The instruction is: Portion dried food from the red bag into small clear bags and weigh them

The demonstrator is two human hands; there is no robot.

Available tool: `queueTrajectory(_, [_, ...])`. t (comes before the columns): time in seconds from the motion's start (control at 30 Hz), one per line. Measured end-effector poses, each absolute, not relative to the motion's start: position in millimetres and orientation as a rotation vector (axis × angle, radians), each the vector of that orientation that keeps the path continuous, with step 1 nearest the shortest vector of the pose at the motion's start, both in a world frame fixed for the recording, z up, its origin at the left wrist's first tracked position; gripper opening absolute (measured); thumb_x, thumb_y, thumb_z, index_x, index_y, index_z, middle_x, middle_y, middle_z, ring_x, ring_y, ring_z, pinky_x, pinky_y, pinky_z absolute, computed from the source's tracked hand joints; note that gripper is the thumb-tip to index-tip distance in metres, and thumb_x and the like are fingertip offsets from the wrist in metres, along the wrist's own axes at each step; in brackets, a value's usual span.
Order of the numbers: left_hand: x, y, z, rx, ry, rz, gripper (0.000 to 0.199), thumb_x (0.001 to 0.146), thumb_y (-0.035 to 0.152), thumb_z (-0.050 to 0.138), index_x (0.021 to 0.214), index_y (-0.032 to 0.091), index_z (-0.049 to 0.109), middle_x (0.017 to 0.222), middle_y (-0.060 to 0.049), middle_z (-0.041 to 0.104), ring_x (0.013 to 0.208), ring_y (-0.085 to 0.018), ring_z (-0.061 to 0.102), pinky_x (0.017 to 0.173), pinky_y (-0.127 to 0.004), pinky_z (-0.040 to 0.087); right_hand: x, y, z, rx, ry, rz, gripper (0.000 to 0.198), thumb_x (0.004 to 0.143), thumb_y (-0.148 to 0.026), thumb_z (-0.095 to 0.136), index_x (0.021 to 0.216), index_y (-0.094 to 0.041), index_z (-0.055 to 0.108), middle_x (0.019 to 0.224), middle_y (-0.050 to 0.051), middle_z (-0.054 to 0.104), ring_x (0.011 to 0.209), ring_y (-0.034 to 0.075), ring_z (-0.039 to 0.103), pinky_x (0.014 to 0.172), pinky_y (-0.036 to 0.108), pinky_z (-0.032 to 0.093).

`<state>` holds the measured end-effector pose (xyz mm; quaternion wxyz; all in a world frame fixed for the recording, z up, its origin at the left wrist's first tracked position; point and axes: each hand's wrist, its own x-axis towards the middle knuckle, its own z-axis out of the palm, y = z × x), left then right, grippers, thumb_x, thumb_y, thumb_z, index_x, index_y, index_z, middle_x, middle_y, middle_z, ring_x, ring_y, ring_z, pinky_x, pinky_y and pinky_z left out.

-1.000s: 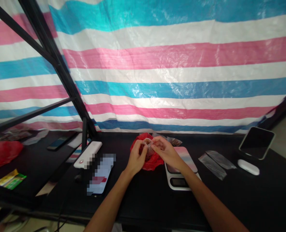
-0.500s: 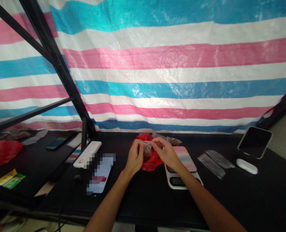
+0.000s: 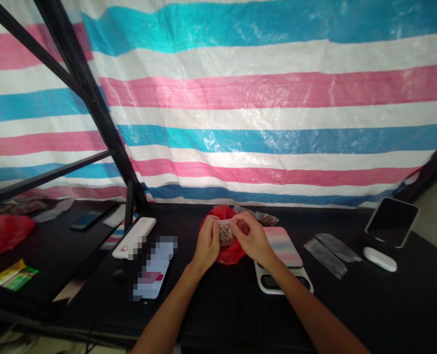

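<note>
A small clear plastic bag [image 3: 226, 233] with brownish bits inside is pinched at its upper corners between my two hands. My left hand [image 3: 207, 242] grips its left side and my right hand [image 3: 253, 239] its right side, fingers closed. Directly behind and below it lies a crumpled red plastic bag [image 3: 230, 255]; what that holds is hidden by the hands. Right of it, partly under my right wrist, sits a white kitchen scale [image 3: 281, 246] with a pinkish platform. Another filled clear bag [image 3: 267, 219] rests just behind the scale.
Flat clear bags [image 3: 327, 255], a white oval case [image 3: 380, 259] and a tilted dark-screened device [image 3: 393, 222] are at the right. A lit phone [image 3: 157, 270] and a white power bank [image 3: 139, 236] lie left. A black metal frame [image 3: 109, 132] rises before the striped sheet.
The small bag is tilted so that its filled front shows more. Both hands stay pinched on it and have barely moved; the view has shifted slightly.
</note>
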<state>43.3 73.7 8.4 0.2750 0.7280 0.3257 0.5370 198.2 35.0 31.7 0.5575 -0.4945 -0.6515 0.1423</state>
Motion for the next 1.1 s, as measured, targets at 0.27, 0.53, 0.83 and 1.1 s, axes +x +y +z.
queueTrajectory(0.27, [42.3,72.7,5.9,2.012,0.805,1.348,0.032,0.105,0.039,0.034,0.092,0.022,0.056,0.085,-0.003,0.059,0.078,-0.017,0.057,0.073,-0.030,0.046,198.7,35.1,34.7,-1.101,-1.480,0.432,0.013,0.091,-0.035,0.059,0.085,-0.024,0.060,0.083,0.001,0.062,0.079,0.019,0.059,0.076,0.033,0.047])
queueTrajectory(0.53, [42.7,73.2,3.0,2.016,0.821,1.352,0.025,0.104,0.037,0.038,0.095,0.022,0.055,0.088,-0.003,0.060,0.080,-0.017,0.058,0.075,-0.031,0.046,200.0,35.5,38.4,-1.078,-1.515,0.439,0.018,0.092,-0.036,0.060,0.079,-0.024,0.063,0.082,0.002,0.061,0.081,0.021,0.059,0.079,0.036,0.047])
queueTrajectory(0.83, [43.3,72.4,3.7,2.070,0.793,1.392,0.017,0.102,0.033,0.044,0.096,0.022,0.056,0.092,-0.004,0.061,0.084,-0.017,0.060,0.076,-0.029,0.049,197.8,35.6,38.0,-1.082,-1.567,0.453,0.017,0.092,-0.036,0.063,0.082,-0.024,0.068,0.083,0.004,0.065,0.080,0.021,0.060,0.077,0.035,0.047])
queueTrajectory(1.1, [45.6,70.0,7.8,2.106,0.773,1.502,0.012,0.099,0.024,0.048,0.090,0.021,0.056,0.085,-0.002,0.060,0.076,-0.014,0.058,0.071,-0.025,0.047,198.1,33.5,40.3,-1.077,-1.659,0.448,0.013,0.092,-0.030,0.062,0.086,-0.023,0.071,0.086,0.003,0.068,0.082,0.019,0.063,0.079,0.034,0.048])
